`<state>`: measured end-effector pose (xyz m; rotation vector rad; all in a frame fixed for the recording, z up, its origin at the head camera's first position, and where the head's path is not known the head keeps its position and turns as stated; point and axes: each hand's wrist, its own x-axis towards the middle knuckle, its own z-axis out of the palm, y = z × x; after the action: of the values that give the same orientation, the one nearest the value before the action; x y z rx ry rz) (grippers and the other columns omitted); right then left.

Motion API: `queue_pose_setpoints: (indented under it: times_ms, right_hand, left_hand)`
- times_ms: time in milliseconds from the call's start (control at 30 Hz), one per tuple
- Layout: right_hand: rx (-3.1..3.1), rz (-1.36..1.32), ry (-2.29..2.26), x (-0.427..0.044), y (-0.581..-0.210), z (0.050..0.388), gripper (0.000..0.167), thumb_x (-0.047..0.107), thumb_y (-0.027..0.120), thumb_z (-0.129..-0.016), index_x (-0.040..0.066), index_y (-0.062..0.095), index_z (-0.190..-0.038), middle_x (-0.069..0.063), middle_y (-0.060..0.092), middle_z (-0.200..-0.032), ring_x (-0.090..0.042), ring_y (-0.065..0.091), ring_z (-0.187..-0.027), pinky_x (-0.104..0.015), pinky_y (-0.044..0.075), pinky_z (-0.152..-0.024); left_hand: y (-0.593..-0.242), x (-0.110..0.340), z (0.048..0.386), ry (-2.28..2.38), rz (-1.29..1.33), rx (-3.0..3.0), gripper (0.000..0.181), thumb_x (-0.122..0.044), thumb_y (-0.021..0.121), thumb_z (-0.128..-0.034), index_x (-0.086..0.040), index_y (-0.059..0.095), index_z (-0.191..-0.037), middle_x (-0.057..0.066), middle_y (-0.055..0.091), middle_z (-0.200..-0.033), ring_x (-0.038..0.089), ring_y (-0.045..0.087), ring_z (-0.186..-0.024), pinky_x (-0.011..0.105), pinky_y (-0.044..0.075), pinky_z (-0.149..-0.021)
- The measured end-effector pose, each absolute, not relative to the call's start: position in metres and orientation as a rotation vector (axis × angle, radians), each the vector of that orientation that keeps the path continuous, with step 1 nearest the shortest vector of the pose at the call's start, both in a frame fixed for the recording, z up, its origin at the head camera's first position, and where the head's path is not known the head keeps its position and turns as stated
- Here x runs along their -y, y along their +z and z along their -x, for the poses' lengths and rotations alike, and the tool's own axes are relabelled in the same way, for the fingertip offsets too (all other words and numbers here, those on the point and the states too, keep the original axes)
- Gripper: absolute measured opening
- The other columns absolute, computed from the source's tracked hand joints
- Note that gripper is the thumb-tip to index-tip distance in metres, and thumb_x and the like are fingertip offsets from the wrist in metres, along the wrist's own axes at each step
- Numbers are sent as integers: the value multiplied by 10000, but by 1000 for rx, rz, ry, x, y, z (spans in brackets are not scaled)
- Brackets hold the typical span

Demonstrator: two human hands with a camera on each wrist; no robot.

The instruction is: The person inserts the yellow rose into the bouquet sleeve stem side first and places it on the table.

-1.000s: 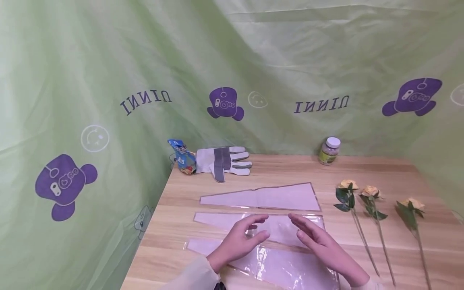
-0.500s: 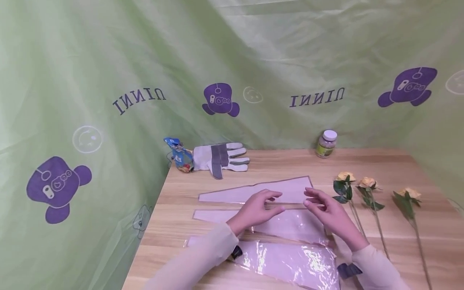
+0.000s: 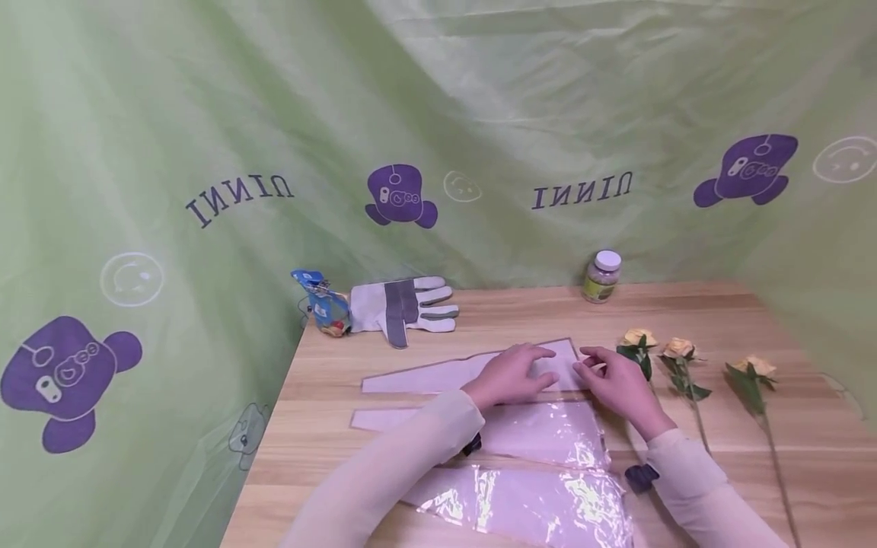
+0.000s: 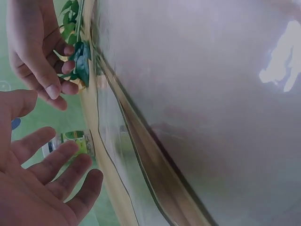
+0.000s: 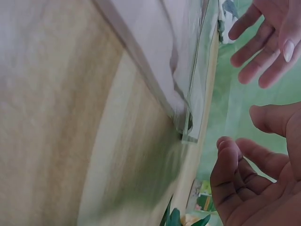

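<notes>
As we look down at the desk [image 3: 308,426], the left hand [image 3: 510,374] hovers over the wider part of the far sheet [image 3: 441,375], its thumb and fingers spread, gripping nothing. The right hand [image 3: 620,380] faces it just beyond that sheet's right end, fingers loosely bent and apart from the thumb, likewise unburdened. Closer to us lie the middle sheet [image 3: 548,434] and the near sheet [image 3: 524,502], tapered and lilac like the far one, each partly hidden by the left sleeve [image 3: 404,464] (the near one throws bright glints off its clear, crinkled film). To the right we see three yellow flowers [image 3: 678,348], stems toward us, the leftmost near the right hand. Along the back edge stand a white-lidded jar [image 3: 603,278] and, farther left, a glove [image 3: 404,308] with a blue bag [image 3: 325,308] just beside its cuff, before a green cloth [image 3: 479,114].
</notes>
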<state>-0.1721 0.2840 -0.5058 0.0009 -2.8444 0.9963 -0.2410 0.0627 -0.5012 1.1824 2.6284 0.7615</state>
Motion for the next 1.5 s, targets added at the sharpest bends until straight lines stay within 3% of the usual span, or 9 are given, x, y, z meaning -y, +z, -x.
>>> queue_pose_setpoints:
  times_ms: [167, 333, 567, 800, 967, 1167, 1300, 1400, 1500]
  right_hand:
    - [2864, -19, 938, -285, -509, 177, 426, 256, 699, -967, -72, 649, -1234, -75, 702, -907, -227, 655, -770, -439, 545, -685]
    - [3000, -96, 898, -286, -512, 183, 311, 241, 689, -972, 16, 604, -775, 5, 485, -619, -175, 469, -575, -353, 421, -557]
    - [3040, -63, 933, -284, -510, 190, 256, 228, 693, -968, -26, 702, -949, -12, 560, -703, -195, 523, -658, -424, 492, -653]
    - [3018, -204, 795, -280, -517, 193, 251, 197, 756, -925, 72, 619, -757, 44, 324, -552, -144, 351, -494, -317, 315, -493]
    - [2970, -220, 830, -278, -522, 196, 120, 144, 781, -894, 24, 775, -896, 35, 544, -610, -145, 452, -556, -360, 407, -536]
    - [2936, -215, 1025, -276, -525, 199, 269, 172, 733, -947, 38, 751, -1180, -24, 660, -797, -224, 569, -776, -420, 485, -696]
    - [2889, -153, 1352, -273, -520, 200, 384, 245, 649, -1017, 46, 650, -1345, -181, 706, -1100, -318, 626, -1040, -411, 515, -867]
    - [2826, -41, 1509, -273, -514, 202, 454, 249, 631, -1029, 15, 574, -1413, -218, 665, -1244, -320, 625, -1101, -339, 525, -894]
    - [2805, 68, 1472, -277, -508, 203, 445, 245, 639, -1022, -23, 590, -1374, -201, 695, -1131, -265, 632, -970, -267, 521, -762]
  left_hand:
    - [-504, -69, 251, 716, -1176, -2639, 467, -437, 626, -996, -186, 621, -1391, -44, 640, -1314, 96, 573, -1202, 242, 464, -995]
    - [-509, -71, 255, 562, -1164, -2572, 420, -447, 635, -982, -215, 678, -1329, -104, 674, -1230, 86, 585, -1171, 240, 482, -941]
    - [-512, -74, 255, 494, -1165, -2568, 416, -499, 624, -974, -252, 701, -1300, -126, 662, -1237, 125, 565, -1185, 288, 503, -895]
    - [-513, -71, 254, 461, -1164, -2575, 395, -491, 629, -973, -258, 711, -1281, -121, 650, -1243, 113, 539, -1159, 287, 493, -882]
    - [-513, -69, 254, 483, -1208, -2562, 354, -467, 625, -976, -264, 727, -1247, -109, 668, -1153, 125, 551, -1081, 288, 496, -825]
    - [-515, -69, 255, 500, -1247, -2531, 339, -466, 623, -979, -310, 722, -1263, -119, 661, -1069, 121, 539, -1011, 275, 474, -741]
    - [-515, -69, 255, 515, -1236, -2521, 329, -447, 626, -984, -284, 729, -1251, -125, 666, -1114, 120, 537, -1044, 262, 470, -774]
    - [-513, -67, 255, 505, -1215, -2515, 352, -445, 628, -983, -262, 720, -1269, -123, 661, -1184, 117, 535, -1091, 258, 473, -834]
    - [-511, -66, 254, 487, -1197, -2513, 386, -460, 618, -987, -251, 703, -1299, -110, 638, -1284, 117, 528, -1161, 261, 474, -904]
